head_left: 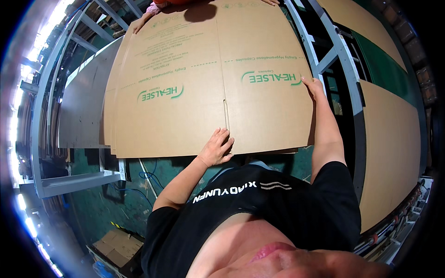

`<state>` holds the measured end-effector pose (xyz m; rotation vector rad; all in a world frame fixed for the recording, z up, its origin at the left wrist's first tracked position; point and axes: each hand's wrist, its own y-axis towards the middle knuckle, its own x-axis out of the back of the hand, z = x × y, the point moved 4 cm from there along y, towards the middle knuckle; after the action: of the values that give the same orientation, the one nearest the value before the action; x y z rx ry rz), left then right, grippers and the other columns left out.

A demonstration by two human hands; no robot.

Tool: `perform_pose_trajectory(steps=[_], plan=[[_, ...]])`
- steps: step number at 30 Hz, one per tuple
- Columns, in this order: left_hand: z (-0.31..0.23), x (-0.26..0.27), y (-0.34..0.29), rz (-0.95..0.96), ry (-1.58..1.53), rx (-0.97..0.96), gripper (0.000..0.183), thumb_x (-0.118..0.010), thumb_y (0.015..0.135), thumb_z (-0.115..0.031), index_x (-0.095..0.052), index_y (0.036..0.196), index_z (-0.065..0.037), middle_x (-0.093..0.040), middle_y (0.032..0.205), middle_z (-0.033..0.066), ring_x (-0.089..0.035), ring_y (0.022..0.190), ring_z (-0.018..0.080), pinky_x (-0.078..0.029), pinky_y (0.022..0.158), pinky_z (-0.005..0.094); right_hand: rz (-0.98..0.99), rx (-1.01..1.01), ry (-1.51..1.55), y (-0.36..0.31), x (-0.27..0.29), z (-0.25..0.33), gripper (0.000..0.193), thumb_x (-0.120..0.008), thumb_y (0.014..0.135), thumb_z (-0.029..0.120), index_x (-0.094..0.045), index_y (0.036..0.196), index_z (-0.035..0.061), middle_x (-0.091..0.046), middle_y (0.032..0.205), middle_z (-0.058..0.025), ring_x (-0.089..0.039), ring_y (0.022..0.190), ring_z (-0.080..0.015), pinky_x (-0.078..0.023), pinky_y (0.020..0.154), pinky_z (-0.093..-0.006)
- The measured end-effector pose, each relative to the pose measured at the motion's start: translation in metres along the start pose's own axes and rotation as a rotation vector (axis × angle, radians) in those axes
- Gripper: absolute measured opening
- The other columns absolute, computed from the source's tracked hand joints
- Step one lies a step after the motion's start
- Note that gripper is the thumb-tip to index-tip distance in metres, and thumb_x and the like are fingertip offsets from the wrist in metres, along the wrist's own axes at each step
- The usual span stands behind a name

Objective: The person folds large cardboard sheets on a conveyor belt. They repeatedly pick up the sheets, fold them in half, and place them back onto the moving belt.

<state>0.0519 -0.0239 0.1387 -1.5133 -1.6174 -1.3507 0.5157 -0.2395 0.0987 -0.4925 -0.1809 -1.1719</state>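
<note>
A large flat brown cardboard sheet (176, 123) with green printing lies before me, a narrow slot running in from its near edge. My left hand (216, 147) rests on that edge beside the slot, fingers spread on the board. At the right edge, my right hand (315, 88) holds the cardboard sheet with the thumb on top; its other fingers are mostly hidden below. Other sheet edges peek out under the left side and the near edge. Across from me, a co-worker's hand (139, 25) touches the far left corner.
Grey metal frames stand on the left (79, 183) and right (340, 58). Beyond the right frame lie more brown cardboard sheets (391, 143) and a green strip (384, 62). Blue cable (148, 176) trails over the green floor, and a bin of cardboard pieces (118, 245) stands lower left.
</note>
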Motion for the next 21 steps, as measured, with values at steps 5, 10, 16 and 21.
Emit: perform_pose_trajectory(steps=[5,10,16,21], plan=[[0.003,-0.001,0.001,-0.009,-0.015,0.016,0.060,-0.074,0.070,-0.035,-0.054,0.117,-0.003,-0.045,0.124,0.0229,-0.042,0.123,0.0413,-0.029,0.109,0.0541,-0.017,0.009,-0.005,0.005,-0.002,-0.008,0.045,-0.077,0.077,0.029,-0.064,0.103,-0.0043,-0.069,0.092,-0.0127,-0.065,0.077,-0.0197,-0.051,0.069,-0.0319],[0.006,-0.007,-0.005,-0.002,-0.014,0.015,0.061,-0.073,0.073,-0.034,-0.052,0.120,-0.001,-0.043,0.129,0.0256,-0.040,0.125,0.0429,-0.028,0.110,0.0537,-0.064,0.034,-0.107,0.008,-0.003,-0.010,0.044,-0.077,0.076,0.029,-0.064,0.103,-0.0041,-0.069,0.092,-0.0134,-0.065,0.077,-0.0208,-0.051,0.070,-0.0332],[0.004,-0.007,-0.005,0.026,-0.005,0.019,0.061,-0.073,0.074,-0.030,-0.050,0.122,0.000,-0.042,0.132,0.0274,-0.039,0.127,0.0439,-0.028,0.110,0.0533,-0.062,0.040,-0.050,0.013,0.000,-0.018,0.047,-0.077,0.074,0.032,-0.065,0.102,-0.0038,-0.069,0.093,-0.0156,-0.066,0.080,-0.0231,-0.051,0.072,-0.0346],[0.004,-0.010,0.003,0.023,-0.085,0.004,0.063,-0.075,0.072,-0.025,-0.049,0.125,-0.001,-0.041,0.134,0.0267,-0.040,0.126,0.0439,-0.030,0.109,0.0547,-0.144,0.095,-0.368,-0.002,0.018,-0.009,0.059,-0.075,0.073,0.041,-0.062,0.108,-0.0050,-0.067,0.099,-0.0200,-0.066,0.089,-0.0294,-0.052,0.078,-0.0392]])
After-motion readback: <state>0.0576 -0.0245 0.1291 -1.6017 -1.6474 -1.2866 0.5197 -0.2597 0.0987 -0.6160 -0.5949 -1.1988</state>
